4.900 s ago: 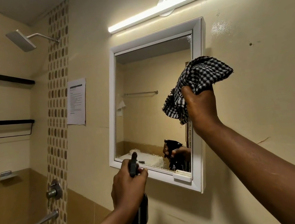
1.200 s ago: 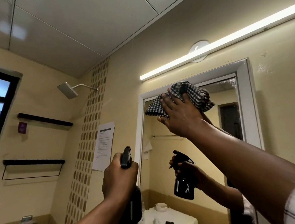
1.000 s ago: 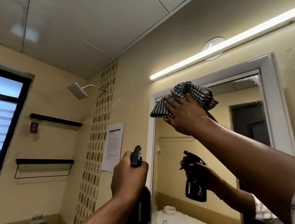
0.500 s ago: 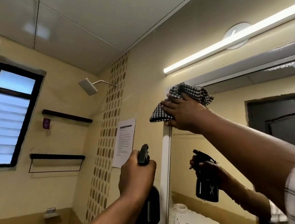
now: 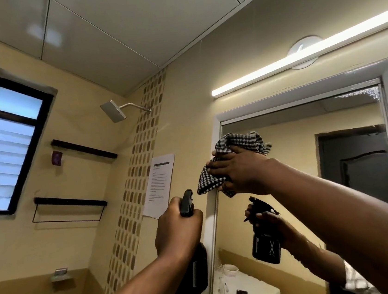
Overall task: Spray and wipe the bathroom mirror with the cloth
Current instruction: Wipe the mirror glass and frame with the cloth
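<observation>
Left hand (image 5: 177, 231) wrapped round neck of black spray bottle (image 5: 193, 275), fingers curled on it near trigger; bottle held upright just beside mirror's left frame edge, nozzle toward the glass. Not spraying, as far as can be told

Right hand (image 5: 242, 174) flat on checked cloth (image 5: 218, 180), fingers straight and close together, pressing bunched cloth onto mirror (image 5: 313, 181) at its upper left, over the frame edge

Droplets or speckle visible at glass top right corner (image 5: 361, 92): that patch looks unwiped. Centre and lower glass show no obvious streaks

Judgement: spraying at least partly done, wiping under way on left side; top right corner and probably right side left to do
</observation>
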A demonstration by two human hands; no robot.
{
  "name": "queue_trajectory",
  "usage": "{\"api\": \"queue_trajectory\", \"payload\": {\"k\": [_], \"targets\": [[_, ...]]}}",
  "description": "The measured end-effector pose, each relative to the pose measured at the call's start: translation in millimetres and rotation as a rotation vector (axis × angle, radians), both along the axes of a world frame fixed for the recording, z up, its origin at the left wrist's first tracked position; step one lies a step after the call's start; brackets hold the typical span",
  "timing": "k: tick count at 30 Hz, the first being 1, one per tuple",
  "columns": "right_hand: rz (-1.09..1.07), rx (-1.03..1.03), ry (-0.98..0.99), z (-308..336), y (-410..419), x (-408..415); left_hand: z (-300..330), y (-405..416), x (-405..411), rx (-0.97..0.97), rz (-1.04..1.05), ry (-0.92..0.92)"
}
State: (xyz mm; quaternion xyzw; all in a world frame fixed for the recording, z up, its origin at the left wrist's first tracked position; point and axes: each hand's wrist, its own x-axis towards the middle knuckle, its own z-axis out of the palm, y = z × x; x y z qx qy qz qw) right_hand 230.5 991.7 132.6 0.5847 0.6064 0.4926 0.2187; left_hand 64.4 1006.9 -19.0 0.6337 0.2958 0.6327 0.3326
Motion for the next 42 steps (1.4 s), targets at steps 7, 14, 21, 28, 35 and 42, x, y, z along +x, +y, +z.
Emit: {"api": "queue_trajectory", "payload": {"k": [7,14,21,28,35,42], "targets": [[0.004,0.045,0.029,-50.3,-3.5,3.7,-11.2,-10.4,4.4,-0.021,0.051,0.007],[-0.005,0.002,-0.011,-53.8,-33.0,5.2,-23.9,-21.0,17.8,0.005,0.090,-0.041],[0.031,-0.054,-0.063,-55.1,-91.7,23.5,-35.6,-48.0,34.2,0.024,0.084,-0.073],[0.029,-0.086,-0.068,-56.1,-154.7,37.9,-43.1,-86.9,56.8,0.006,0.018,-0.055],[0.019,-0.222,-0.051,-57.0,-213.3,43.6,-49.6,-118.7,68.4,0.005,0.055,-0.050],[0.012,-0.342,-0.088,-62.7,-249.4,46.7,-53.7,-127.7,63.6,-0.018,0.041,-0.045]]}}
